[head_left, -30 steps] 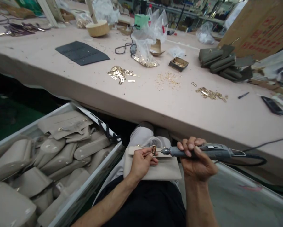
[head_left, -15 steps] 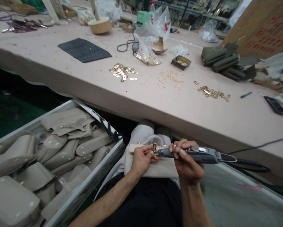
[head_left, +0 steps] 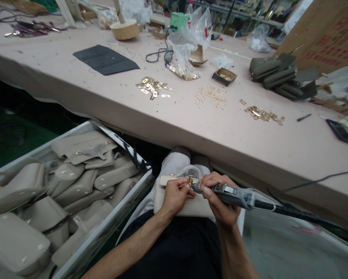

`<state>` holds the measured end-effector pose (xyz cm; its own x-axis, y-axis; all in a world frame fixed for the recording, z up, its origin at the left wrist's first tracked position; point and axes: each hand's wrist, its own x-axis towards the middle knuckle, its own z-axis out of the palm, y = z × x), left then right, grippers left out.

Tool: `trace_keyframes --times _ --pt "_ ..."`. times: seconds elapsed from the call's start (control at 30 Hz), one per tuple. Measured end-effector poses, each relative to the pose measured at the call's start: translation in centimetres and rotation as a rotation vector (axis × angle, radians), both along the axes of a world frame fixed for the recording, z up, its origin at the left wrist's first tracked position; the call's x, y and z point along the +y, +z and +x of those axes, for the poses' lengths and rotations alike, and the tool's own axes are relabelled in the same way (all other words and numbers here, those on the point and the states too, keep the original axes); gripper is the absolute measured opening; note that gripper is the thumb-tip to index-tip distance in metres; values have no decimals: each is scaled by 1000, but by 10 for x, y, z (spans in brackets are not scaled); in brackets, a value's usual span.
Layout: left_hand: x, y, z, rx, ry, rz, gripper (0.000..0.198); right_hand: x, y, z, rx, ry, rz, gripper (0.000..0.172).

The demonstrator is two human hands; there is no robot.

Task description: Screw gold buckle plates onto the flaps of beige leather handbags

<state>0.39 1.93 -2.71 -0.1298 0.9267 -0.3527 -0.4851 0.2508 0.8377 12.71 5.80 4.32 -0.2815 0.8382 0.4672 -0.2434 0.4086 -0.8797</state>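
A beige handbag (head_left: 165, 197) lies across my lap. My left hand (head_left: 174, 197) is closed at its upper part, pinching a small gold metal plate (head_left: 190, 179) that stands up from the bag between thumb and fingers. My right hand (head_left: 222, 195) wraps round a grey electric screwdriver (head_left: 237, 197) with a black cord running off to the right. The screwdriver's nose points left, up against the gold plate; its very tip is hidden by fingers. Clear plastic film (head_left: 192, 169) sticks up behind the plate.
On my left a grey crate (head_left: 127, 207) holds many beige bags (head_left: 75, 182). The table (head_left: 118, 104) ahead carries gold plates (head_left: 152, 87), scattered tiny screws (head_left: 211, 96), gold frames (head_left: 263, 114), a small box (head_left: 224, 76) and dark green bags (head_left: 281, 75).
My right hand has moved left with the screwdriver, bringing its nose closer to the plate, and the tool's rear has dipped. The left hand stays almost still.
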Motion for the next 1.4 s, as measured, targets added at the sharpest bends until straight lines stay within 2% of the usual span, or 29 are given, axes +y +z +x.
trace_keyframes --times 0.27,0.43,0.67,0.87,1.07,1.23,1.4 --pt "-2 -2 1 36 -2 20 37 9 9 -6 -42 62 34 14" --pt "-3 2 0 49 12 38 35 12 11 -8 -77 90 40 14" --pt "-4 5 -1 52 35 44 46 14 13 -12 -116 121 57 11" --pt "-7 5 1 177 36 146 27 16 18 -15 -143 256 41 12" --pt "-8 6 1 158 93 178 22 14 18 -21 -159 255 45 15" --pt "-8 2 4 57 66 55 33 21 26 -11 -26 369 18 17" --pt "-9 -5 7 -25 92 -16 46 24 42 18 323 369 -159 10"
